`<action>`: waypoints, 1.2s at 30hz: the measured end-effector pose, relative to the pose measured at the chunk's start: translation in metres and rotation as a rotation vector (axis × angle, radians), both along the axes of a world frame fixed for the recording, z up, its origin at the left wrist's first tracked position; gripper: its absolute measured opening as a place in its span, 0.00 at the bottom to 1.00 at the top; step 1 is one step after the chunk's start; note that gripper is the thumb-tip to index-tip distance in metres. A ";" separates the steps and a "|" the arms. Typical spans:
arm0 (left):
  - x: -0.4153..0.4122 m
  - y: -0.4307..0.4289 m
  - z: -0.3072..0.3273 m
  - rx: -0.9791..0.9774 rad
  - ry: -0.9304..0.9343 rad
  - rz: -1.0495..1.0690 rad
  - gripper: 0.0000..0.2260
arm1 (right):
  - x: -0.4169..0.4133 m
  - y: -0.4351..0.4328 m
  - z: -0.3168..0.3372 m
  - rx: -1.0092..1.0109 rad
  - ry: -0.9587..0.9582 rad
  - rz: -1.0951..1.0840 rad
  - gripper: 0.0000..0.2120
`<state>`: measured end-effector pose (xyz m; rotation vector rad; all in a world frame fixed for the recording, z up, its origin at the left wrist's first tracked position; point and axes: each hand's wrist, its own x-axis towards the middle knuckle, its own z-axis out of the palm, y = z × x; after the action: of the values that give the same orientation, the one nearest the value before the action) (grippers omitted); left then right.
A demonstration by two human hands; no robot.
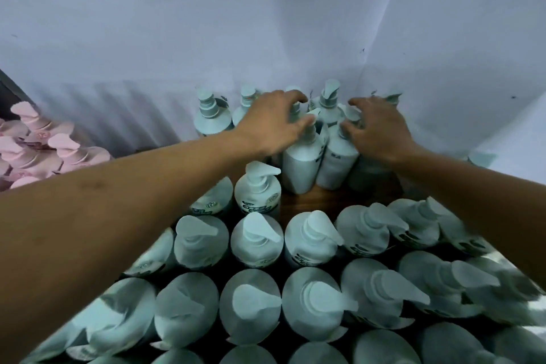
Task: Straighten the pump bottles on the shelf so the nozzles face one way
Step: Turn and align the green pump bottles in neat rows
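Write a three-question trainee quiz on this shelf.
1. True or false: the pink bottles stand left of the teal bottles.
2. The left hand and right hand reach for: A) teal bottles at the back; B) pink bottles; C) the sign.
3. Fill in: the front rows' nozzles point to the person's ___.

Key: 1 true; 2 A; 3 right.
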<state>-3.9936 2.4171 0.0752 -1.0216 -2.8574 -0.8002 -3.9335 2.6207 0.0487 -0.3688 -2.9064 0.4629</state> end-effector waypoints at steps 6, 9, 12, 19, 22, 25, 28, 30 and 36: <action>0.002 0.047 -0.021 -0.183 0.153 0.054 0.18 | -0.011 0.004 -0.009 -0.052 0.001 0.053 0.20; -0.001 0.043 -0.025 -0.171 0.157 0.037 0.11 | -0.010 0.016 0.000 -0.088 -0.083 0.149 0.18; -0.003 0.038 -0.024 -0.178 0.153 -0.031 0.11 | -0.004 0.023 0.012 -0.176 -0.200 0.245 0.16; 0.000 0.017 -0.028 -0.138 0.216 -0.184 0.12 | -0.005 0.025 0.037 -0.127 -0.488 0.410 0.23; 0.003 0.016 -0.029 -0.088 0.165 -0.149 0.16 | -0.006 0.022 0.039 -0.191 -0.477 0.394 0.22; 0.003 0.017 -0.028 -0.049 0.110 -0.101 0.17 | -0.001 0.014 0.035 -0.285 -0.385 0.324 0.13; 0.004 0.017 -0.032 -0.055 0.098 -0.065 0.18 | 0.001 0.009 0.014 -0.004 -0.227 0.285 0.16; 0.005 0.019 -0.033 -0.088 0.094 -0.058 0.18 | 0.002 0.007 0.004 -0.023 -0.107 0.244 0.13; 0.013 0.019 -0.024 -0.076 0.007 -0.082 0.14 | 0.017 0.011 0.004 -0.018 -0.063 0.261 0.10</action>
<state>-3.9810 2.4363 0.0517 -1.1551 -2.8775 -0.6952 -3.9167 2.6315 0.0532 -0.0049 -3.0269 0.5227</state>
